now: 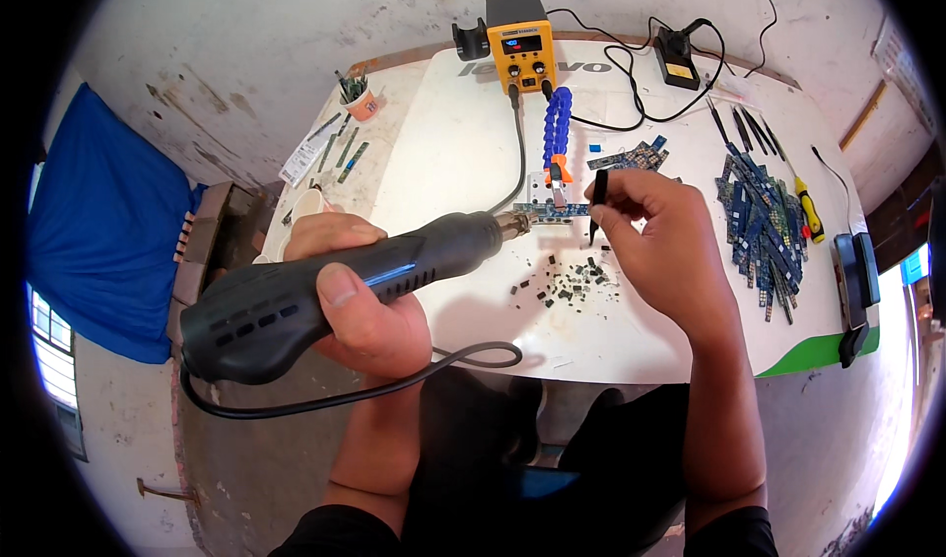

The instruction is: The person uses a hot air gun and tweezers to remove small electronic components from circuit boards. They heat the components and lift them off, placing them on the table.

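Note:
My left hand (370,325) is wrapped round a black hot air gun (340,291), its metal nozzle (514,224) close to the left end of a narrow blue circuit board (562,209). That board lies in a small metal holder (537,184) on the white table. In my right hand (655,227) a pair of black tweezers (598,202) is pinched, tips pointing down beside the board's right end. Whether the tips touch anything cannot be made out. Small dark chips (572,281) lie scattered in front of the holder. A blue segmented flexible arm (558,128) reaches down to the holder.
A yellow rework station (522,54) stands at the back, near a soldering iron stand (676,59). Piled circuit boards (759,222) lie at the right, by a yellow screwdriver (810,212). The gun's black cable (325,404) loops past the table's front edge. A cup (362,102) sits back left.

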Demonstrator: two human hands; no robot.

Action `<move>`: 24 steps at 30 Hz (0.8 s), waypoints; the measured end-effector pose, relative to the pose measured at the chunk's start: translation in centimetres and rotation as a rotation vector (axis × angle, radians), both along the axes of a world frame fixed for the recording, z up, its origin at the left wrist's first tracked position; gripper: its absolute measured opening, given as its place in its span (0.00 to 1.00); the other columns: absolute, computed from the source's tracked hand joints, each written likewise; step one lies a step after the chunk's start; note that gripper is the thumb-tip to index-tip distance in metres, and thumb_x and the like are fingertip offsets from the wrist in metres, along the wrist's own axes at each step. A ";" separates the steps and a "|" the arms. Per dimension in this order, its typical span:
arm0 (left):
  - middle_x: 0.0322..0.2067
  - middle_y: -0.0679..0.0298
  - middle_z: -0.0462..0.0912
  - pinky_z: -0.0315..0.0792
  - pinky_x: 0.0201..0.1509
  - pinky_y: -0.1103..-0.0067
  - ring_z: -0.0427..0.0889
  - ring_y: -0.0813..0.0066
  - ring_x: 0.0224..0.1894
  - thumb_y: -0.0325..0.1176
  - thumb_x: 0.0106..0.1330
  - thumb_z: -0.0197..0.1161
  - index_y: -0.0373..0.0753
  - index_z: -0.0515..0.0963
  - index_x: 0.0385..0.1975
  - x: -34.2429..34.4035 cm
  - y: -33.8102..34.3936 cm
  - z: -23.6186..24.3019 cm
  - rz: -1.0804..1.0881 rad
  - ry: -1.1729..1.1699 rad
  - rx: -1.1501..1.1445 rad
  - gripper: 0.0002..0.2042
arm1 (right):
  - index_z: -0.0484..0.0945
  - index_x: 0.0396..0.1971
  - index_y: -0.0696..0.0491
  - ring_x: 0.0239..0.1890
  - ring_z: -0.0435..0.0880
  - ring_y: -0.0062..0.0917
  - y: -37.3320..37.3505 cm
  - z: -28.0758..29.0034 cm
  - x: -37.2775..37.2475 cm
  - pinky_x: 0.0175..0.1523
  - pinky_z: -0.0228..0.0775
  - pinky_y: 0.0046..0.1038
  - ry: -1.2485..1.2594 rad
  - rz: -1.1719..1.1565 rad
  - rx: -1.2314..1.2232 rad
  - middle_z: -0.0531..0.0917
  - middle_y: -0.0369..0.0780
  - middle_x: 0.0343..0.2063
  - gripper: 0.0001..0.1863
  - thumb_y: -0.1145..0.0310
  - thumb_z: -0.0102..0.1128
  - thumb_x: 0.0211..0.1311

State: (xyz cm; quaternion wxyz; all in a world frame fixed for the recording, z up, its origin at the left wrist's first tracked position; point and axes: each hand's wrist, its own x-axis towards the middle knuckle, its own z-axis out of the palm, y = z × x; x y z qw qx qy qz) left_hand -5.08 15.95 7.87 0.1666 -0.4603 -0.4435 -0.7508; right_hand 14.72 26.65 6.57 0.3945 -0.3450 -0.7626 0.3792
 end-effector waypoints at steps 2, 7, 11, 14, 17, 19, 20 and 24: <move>0.31 0.59 0.72 0.70 0.46 0.73 0.72 0.70 0.34 0.46 0.68 0.49 0.34 0.70 0.31 -0.1 -0.7 -0.5 -0.017 0.012 -0.067 0.18 | 0.82 0.38 0.64 0.30 0.82 0.21 0.1 0.0 0.1 0.42 0.75 0.24 -0.078 0.003 -0.039 0.85 0.42 0.27 0.07 0.80 0.64 0.61; 0.32 0.58 0.72 0.72 0.53 0.69 0.72 0.70 0.36 0.47 0.70 0.47 0.33 0.71 0.32 -0.4 -1.3 -0.9 -0.017 0.040 -0.113 0.19 | 0.81 0.36 0.64 0.27 0.82 0.31 0.0 0.0 0.3 0.39 0.75 0.28 -0.119 -0.044 -0.043 0.84 0.46 0.25 0.06 0.79 0.63 0.59; 0.32 0.58 0.72 0.72 0.54 0.69 0.72 0.69 0.36 0.46 0.70 0.47 0.33 0.70 0.32 -0.2 -1.1 -0.7 -0.004 0.005 -0.079 0.19 | 0.81 0.35 0.64 0.28 0.84 0.34 0.1 0.3 0.7 0.39 0.76 0.29 -0.161 -0.028 -0.025 0.84 0.48 0.26 0.07 0.78 0.63 0.58; 0.32 0.58 0.72 0.72 0.54 0.69 0.72 0.69 0.36 0.46 0.70 0.47 0.33 0.70 0.32 -0.1 -1.1 -0.6 0.002 0.016 -0.078 0.19 | 0.82 0.34 0.62 0.27 0.76 0.16 0.6 -0.3 0.9 0.37 0.70 0.21 -0.114 -0.071 -0.039 0.82 0.37 0.23 0.05 0.78 0.64 0.59; 0.32 0.58 0.72 0.71 0.53 0.70 0.72 0.69 0.36 0.47 0.70 0.48 0.33 0.70 0.32 0.2 -0.8 -0.7 0.005 0.054 -0.096 0.19 | 0.83 0.34 0.60 0.27 0.74 0.12 0.8 -0.1 1.0 0.35 0.68 0.18 -0.072 -0.171 -0.040 0.81 0.33 0.24 0.05 0.78 0.64 0.59; 0.32 0.59 0.73 0.71 0.52 0.70 0.72 0.69 0.36 0.47 0.69 0.48 0.33 0.71 0.32 0.6 -0.6 -0.7 0.020 0.083 -0.113 0.19 | 0.83 0.35 0.61 0.27 0.80 0.19 0.9 0.0 0.9 0.37 0.73 0.23 -0.030 -0.229 -0.057 0.84 0.38 0.24 0.06 0.77 0.64 0.58; 0.32 0.59 0.73 0.70 0.51 0.71 0.72 0.69 0.35 0.47 0.69 0.48 0.34 0.71 0.31 0.8 -0.5 -0.6 0.035 0.096 -0.121 0.19 | 0.84 0.36 0.61 0.27 0.83 0.23 0.9 0.1 0.8 0.38 0.75 0.25 -0.009 -0.259 -0.065 0.85 0.41 0.25 0.07 0.77 0.63 0.57; 0.31 0.60 0.73 0.69 0.49 0.71 0.71 0.70 0.34 0.47 0.69 0.49 0.34 0.71 0.31 0.7 -0.2 -0.6 0.042 0.106 -0.114 0.19 | 0.84 0.36 0.61 0.26 0.81 0.19 0.8 0.5 0.6 0.36 0.74 0.23 0.053 -0.309 -0.085 0.85 0.39 0.24 0.07 0.76 0.63 0.58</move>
